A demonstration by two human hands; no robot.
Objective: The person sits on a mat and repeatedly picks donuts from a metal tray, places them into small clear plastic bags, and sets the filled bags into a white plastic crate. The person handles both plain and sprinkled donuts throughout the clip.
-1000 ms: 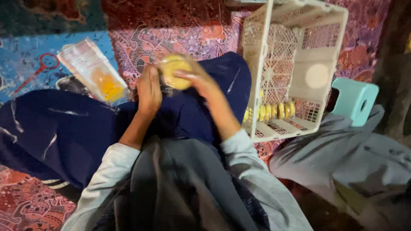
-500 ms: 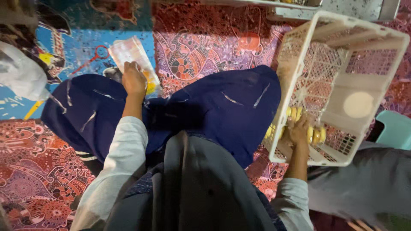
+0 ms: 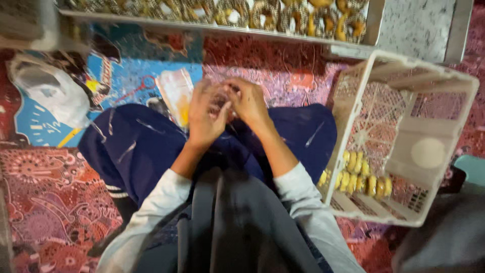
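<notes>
Both hands, left and right, together over lap, fingers curled on something blurred, beside crate.

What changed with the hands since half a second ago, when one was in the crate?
The right hand has left the white crate and come back over the lap. The left hand has drawn in from the clear packet to meet it. Their fingers work together on something small, too blurred to tell. The yellow pieces stay lined up in the crate.
</notes>
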